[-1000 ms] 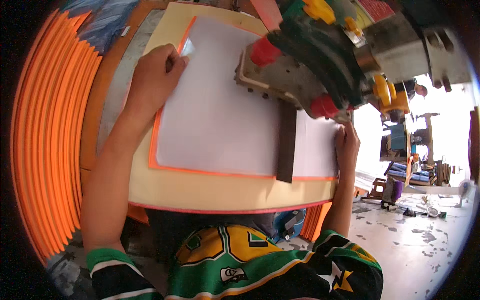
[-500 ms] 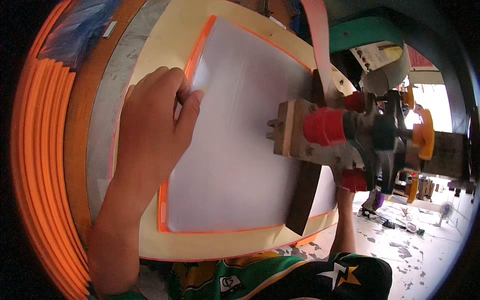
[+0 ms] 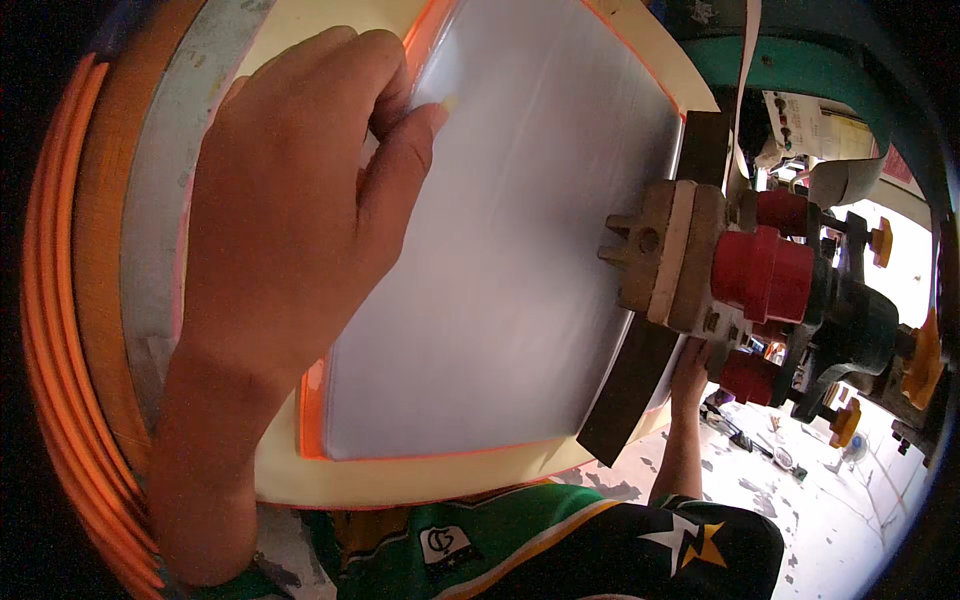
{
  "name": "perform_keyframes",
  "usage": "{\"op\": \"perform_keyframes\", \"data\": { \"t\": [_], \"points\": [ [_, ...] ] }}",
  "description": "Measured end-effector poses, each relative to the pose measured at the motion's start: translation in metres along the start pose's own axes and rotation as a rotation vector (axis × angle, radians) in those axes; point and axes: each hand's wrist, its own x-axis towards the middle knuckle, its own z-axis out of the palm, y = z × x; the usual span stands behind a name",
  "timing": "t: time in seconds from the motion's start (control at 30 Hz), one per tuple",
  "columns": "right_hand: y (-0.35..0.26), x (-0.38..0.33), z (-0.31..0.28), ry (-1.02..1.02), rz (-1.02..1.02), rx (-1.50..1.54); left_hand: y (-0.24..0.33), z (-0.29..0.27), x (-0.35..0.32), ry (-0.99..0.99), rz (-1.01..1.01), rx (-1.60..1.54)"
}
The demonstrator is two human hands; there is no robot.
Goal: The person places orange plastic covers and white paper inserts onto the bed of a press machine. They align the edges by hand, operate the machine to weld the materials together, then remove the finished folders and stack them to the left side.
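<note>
My left hand (image 3: 285, 205) is over the left edge of a clear plastic sheet (image 3: 500, 270), its fingers curled and thumb pressed in at that edge. The clear sheet lies over an orange sheet or folder (image 3: 312, 420), whose orange border shows along the sides. At the right, my right hand (image 3: 690, 372) is beside the machine, near the right end of the sheet; its fingers are hidden behind the machine parts. Over the sheet's right part stands a metal press head (image 3: 660, 260) with red knob-like parts, and a dark flat bar (image 3: 628, 390) crosses the sheet under it.
A cream board (image 3: 410, 485) lies beneath the sheets. To the left, several orange folders (image 3: 65, 330) are stacked by a brown wooden edge (image 3: 105, 250). Yellow knobs (image 3: 920, 360) stick out at the machine's right. A pale band (image 3: 748, 70) hangs behind the press.
The view has shifted, and my left hand looks larger and higher in it. The press head and bar appear further right. My left hand stays at the sheet's left edge.
</note>
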Motion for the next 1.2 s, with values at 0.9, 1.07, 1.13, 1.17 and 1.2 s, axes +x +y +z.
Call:
{"op": "perform_keyframes", "data": {
  "t": [0.9, 1.07, 1.13, 1.17, 1.2],
  "points": [
    [-0.033, 0.007, -0.007, 0.092, 0.063, 0.299, 0.003, -0.008, 0.004, 0.011, 0.058, 0.014],
    [-0.042, 0.006, 0.003, 0.082, 0.037, 0.347, 0.000, -0.008, -0.003, 0.005, 0.053, 0.004],
    [-0.043, 0.004, 0.000, 0.094, 0.027, 0.370, 0.001, -0.010, -0.004, 0.011, 0.079, -0.010],
    [-0.042, 0.001, -0.002, 0.105, 0.028, 0.381, 0.004, -0.008, -0.003, -0.012, 0.033, -0.027],
    [-0.043, 0.000, -0.004, 0.114, 0.027, 0.396, 0.005, -0.006, -0.002, -0.039, -0.012, -0.045]
  ]
}}
